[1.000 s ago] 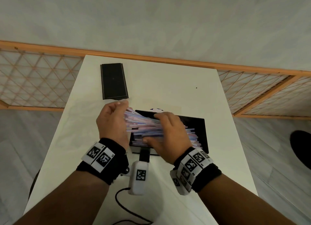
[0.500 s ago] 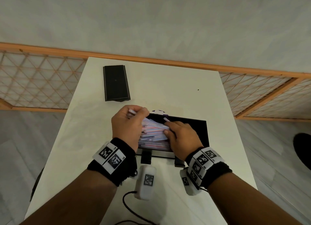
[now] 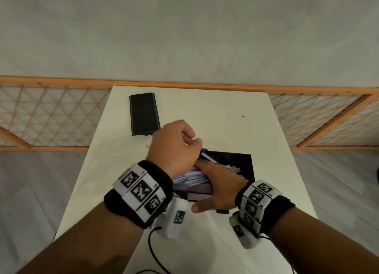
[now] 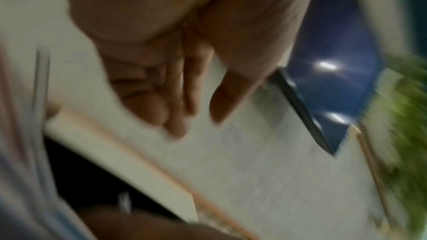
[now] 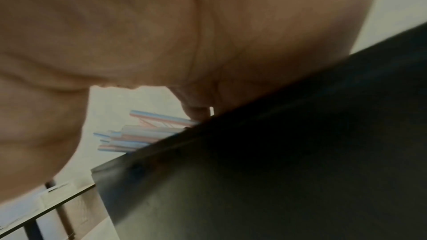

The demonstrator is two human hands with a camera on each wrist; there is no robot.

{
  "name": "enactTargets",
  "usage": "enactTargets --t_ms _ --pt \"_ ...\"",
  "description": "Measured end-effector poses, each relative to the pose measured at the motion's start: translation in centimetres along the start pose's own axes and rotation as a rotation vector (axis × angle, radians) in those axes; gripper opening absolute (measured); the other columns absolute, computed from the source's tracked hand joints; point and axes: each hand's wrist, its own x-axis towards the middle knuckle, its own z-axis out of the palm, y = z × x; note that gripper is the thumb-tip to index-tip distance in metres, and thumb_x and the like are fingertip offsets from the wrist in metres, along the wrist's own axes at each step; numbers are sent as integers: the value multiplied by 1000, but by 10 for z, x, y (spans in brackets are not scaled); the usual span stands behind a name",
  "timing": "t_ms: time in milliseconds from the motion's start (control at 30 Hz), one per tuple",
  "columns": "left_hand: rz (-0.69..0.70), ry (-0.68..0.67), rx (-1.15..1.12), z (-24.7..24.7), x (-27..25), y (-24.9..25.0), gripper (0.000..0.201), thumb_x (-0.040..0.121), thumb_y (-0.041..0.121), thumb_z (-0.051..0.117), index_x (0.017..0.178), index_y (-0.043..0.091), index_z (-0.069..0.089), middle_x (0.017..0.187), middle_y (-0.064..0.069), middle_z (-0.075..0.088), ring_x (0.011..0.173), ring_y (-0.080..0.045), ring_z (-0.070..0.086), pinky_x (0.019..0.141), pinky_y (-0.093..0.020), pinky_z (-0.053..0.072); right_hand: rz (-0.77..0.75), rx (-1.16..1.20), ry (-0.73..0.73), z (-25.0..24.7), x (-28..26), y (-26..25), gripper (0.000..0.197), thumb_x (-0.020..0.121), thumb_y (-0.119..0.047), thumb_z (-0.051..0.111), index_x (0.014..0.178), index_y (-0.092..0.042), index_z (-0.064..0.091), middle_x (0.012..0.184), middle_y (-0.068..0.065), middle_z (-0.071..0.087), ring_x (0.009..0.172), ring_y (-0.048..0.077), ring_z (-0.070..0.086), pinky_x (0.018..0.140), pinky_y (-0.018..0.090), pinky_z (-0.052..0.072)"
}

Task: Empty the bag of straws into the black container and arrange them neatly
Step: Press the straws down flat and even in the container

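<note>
The black container (image 3: 247, 165) stands in the middle of the white table (image 3: 215, 109). A pile of pastel striped straws (image 3: 189, 179) lies across it, their ends poking past its wall (image 5: 277, 171) in the right wrist view. My right hand (image 3: 213, 171) lies flat on the straws with straight fingers and the thumb out over the near wall. My left hand (image 3: 176, 144) hovers above the container's left end with loosely curled fingers (image 4: 175, 114) that hold nothing. No bag is in sight.
A flat black lid (image 3: 144, 113) lies at the table's far left, just beyond my left hand. A wooden lattice railing (image 3: 51, 118) runs behind the table. Cables trail from my wrists over the near table edge.
My left hand has let go of the straws' left ends and risen above them. My right hand has flattened onto the pile, which now lies lower in the container.
</note>
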Motion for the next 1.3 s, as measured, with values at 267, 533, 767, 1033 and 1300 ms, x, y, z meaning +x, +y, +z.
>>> enactTargets --t_ms 267,533,767,1033,1300 --pt "-195 -323 399 59 34 20 23 93 19 67 113 9 71 120 -8 68 110 -27 66 86 -30 52 -67 147 -11 -25 -20 24 111 54 -54 89 148 -37 33 145 -15 49 128 9 50 107 29 41" --pt "-176 -206 443 80 42 20 16 89 19 71 100 8 75 105 -7 74 100 -28 69 88 -36 57 -4 135 91 -38 -37 34 52 67 -44 78 114 -25 67 108 -5 67 94 16 64 85 33 55" --pt "-170 -125 360 87 40 13 16 88 20 72 99 9 71 106 -6 71 102 -30 66 84 -32 53 57 93 99 -35 -36 27 39 76 -39 73 110 -22 67 103 -1 67 91 20 64 84 35 56" --pt "-177 -76 56 38 21 17 15 82 15 66 70 18 76 76 9 75 81 -10 69 69 -23 49 75 195 249 -42 -42 22 59 78 -42 78 129 -21 56 120 -1 60 106 18 59 92 31 49" --pt "-93 -228 114 -32 6 -5 10 82 27 82 73 25 78 73 13 74 74 -2 69 66 -19 49 80 -18 132 -14 -12 -11 113 70 -79 64 157 -23 16 156 2 33 141 25 33 117 43 32"
